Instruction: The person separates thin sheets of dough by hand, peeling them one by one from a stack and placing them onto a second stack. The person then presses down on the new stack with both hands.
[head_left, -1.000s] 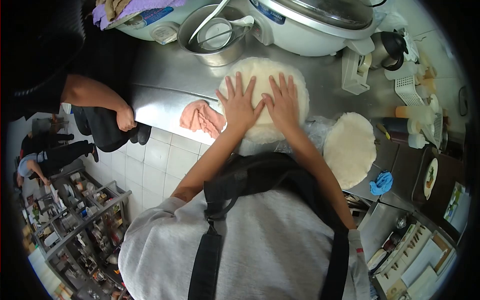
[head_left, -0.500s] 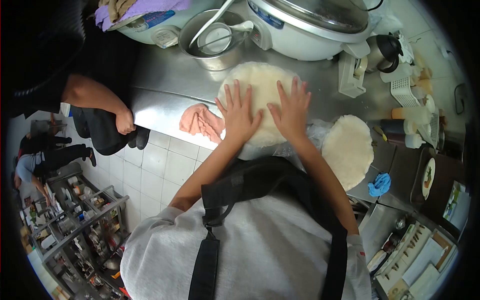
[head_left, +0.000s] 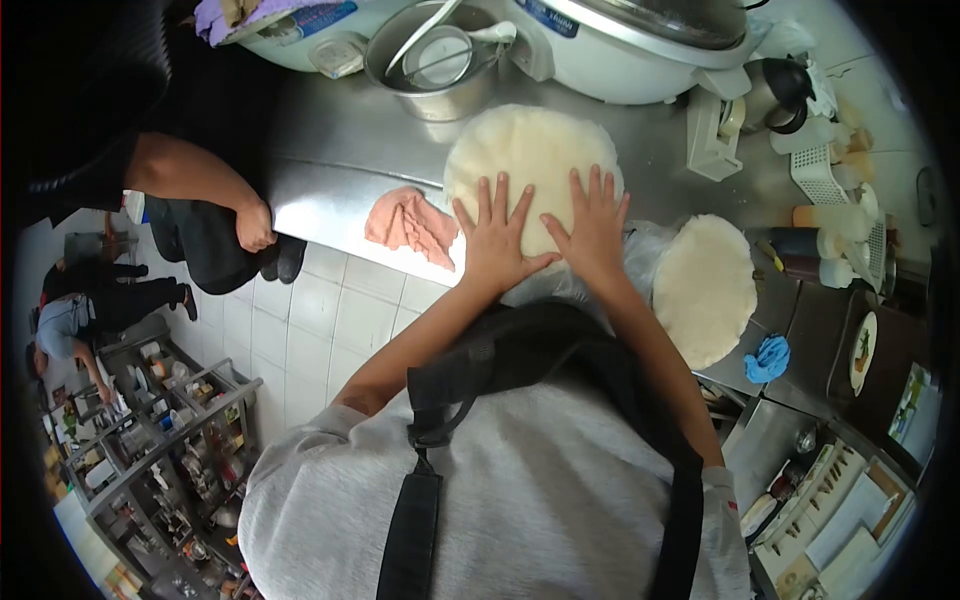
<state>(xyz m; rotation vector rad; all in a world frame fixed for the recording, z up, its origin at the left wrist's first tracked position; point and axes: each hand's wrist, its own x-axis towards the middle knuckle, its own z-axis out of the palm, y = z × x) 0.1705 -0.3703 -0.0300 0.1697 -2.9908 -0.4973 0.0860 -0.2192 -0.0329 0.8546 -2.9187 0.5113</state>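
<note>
A large, pale round of dough (head_left: pixel 530 140) lies flat on the steel counter. My left hand (head_left: pixel 497 235) rests on its lower left part, palm down with fingers spread. Also spread flat, my right hand (head_left: pixel 595 225) presses the lower right part, its thumb pointing toward the left hand. Clear plastic film (head_left: pixel 645 250) shows at the near edge and to the right. A second pale round of dough (head_left: pixel 705 290) lies further right, apart from both hands. Left of the left hand is a crumpled pink cloth (head_left: pixel 411 228).
Behind the dough stand a metal pot (head_left: pixel 440 103) with utensils and a large rice cooker (head_left: pixel 640 60). A tape dispenser (head_left: pixel 713 140), a jug (head_left: pixel 778 95) and sauce bottles (head_left: pixel 830 220) are on the right, with a blue cloth (head_left: pixel 767 359) nearer. Another person's hand (head_left: pixel 255 228) is at the left.
Both hands have slid toward me over the dough, from its middle to its near part. The view has shifted slightly.
</note>
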